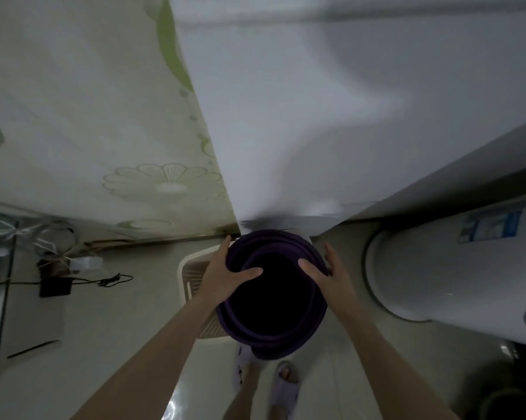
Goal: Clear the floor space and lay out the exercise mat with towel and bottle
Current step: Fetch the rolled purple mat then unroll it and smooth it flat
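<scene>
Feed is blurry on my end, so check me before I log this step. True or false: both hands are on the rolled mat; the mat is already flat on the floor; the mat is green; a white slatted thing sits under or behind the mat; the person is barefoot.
1. Both hands are on the rolled mat: true. The left hand and right hand grip the top edge of the rolled mat, which stands on end.
2. The mat is flat on the floor: false. It is rolled up.
3. The mat is green: false. It is dark purple.
4. A white slatted thing sits beside and below it: true, the slatted white item.
5. The person is barefoot: false. Slippers are on the feet.
</scene>
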Demonstrator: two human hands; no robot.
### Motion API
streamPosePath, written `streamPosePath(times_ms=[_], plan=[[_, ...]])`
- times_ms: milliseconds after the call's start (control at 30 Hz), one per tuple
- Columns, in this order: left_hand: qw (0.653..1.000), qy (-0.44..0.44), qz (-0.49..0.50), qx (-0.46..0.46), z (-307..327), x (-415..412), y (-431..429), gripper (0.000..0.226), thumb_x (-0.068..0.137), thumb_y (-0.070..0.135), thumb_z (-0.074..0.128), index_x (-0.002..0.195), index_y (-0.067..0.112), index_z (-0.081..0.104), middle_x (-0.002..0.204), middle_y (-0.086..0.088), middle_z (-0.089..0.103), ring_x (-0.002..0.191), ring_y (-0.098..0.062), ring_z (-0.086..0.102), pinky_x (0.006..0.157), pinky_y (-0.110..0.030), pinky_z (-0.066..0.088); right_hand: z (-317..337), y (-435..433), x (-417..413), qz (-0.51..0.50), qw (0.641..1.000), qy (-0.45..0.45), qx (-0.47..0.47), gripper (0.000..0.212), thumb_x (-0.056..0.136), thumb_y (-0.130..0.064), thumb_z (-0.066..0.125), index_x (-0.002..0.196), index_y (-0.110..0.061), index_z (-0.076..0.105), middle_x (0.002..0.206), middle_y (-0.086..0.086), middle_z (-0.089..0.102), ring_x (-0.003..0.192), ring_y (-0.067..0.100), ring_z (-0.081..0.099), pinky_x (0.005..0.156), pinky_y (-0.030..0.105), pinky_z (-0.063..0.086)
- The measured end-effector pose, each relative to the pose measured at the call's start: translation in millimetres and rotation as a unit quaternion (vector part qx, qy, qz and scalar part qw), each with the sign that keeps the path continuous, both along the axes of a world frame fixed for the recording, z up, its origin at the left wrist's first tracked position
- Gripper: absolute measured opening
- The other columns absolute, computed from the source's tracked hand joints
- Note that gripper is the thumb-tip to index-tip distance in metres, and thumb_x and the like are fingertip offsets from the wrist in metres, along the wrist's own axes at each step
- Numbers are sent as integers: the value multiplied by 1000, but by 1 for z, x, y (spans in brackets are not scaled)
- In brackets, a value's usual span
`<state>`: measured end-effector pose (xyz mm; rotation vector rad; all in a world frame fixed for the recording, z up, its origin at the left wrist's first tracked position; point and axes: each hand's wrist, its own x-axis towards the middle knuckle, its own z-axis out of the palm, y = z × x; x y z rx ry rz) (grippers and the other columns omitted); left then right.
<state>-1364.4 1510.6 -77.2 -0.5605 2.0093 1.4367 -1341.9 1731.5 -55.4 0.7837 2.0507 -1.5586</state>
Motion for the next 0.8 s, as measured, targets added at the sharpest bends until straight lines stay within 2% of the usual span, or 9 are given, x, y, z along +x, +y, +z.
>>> streamPosePath(times_ms=[67,133,200,267,400,467,567,700,800], plan=[[1000,3,-7,-1,-17,1,-1,108,67,34,84,150,26,16,129,10,50,124,-14,48,101,-28,38,-17,0,0,-2,1000,-9,-18,86,77,-51,73,148,-34,28,139,-12,46,124,12,50,106,42,43],[1000,18,-5,-10,-32,1,-2,98,70,30,82,149,27,23,120,13,52,115,-9,50,95,-24,39,-36,0,0,8,1000,-1,-26,66,82,-42,72,140,-30,44,126,-14,60,109,5,62,98,37,51],[999,41,-5,-16,-38,1,-3,88,71,30,81,145,29,32,118,12,57,111,-9,54,95,-25,42,-44,-1,1,2,999,11,-31,42,86,-30,70,125,-30,56,107,-14,70,94,1,67,86,27,56],[998,58,4,-13,-46,1,-6,79,72,28,81,140,30,40,115,11,62,109,-11,58,97,-29,45,-55,-2,4,-3,1000,14,-26,32,87,-25,69,114,-37,58,96,-20,70,87,-4,67,75,16,54],[995,94,2,-34,-51,1,-9,59,79,22,75,132,27,51,111,9,66,106,-12,61,97,-30,46,-66,-1,4,-13,1000,18,15,26,88,-30,67,112,-34,61,98,-14,69,92,5,66,85,30,53],[994,102,8,-44,-50,1,-8,51,83,18,71,131,22,54,110,5,68,104,-13,62,98,-31,46,-64,-2,2,-16,999,22,23,22,90,-27,64,112,-29,59,95,-15,66,87,1,63,81,25,51],[993,106,19,-43,-45,5,-6,43,85,13,68,127,20,58,105,5,69,101,-14,63,98,-33,47,-60,-2,7,-3,998,30,55,17,93,-26,61,109,-24,59,87,-17,61,78,-6,56,63,4,43],[991,119,23,-47,-29,17,-10,42,85,13,68,126,19,60,105,5,69,101,-13,63,95,-26,46,-47,-3,18,14,995,49,86,28,93,-30,61,117,-16,63,87,-14,63,77,-5,57,58,3,41],[990,126,30,-48,-9,25,-14,43,84,15,69,126,15,60,105,2,70,98,-14,64,94,-29,48,-28,-2,24,29,991,77,101,19,92,-29,61,109,-20,65,82,-18,62,75,-7,56,59,2,41]])
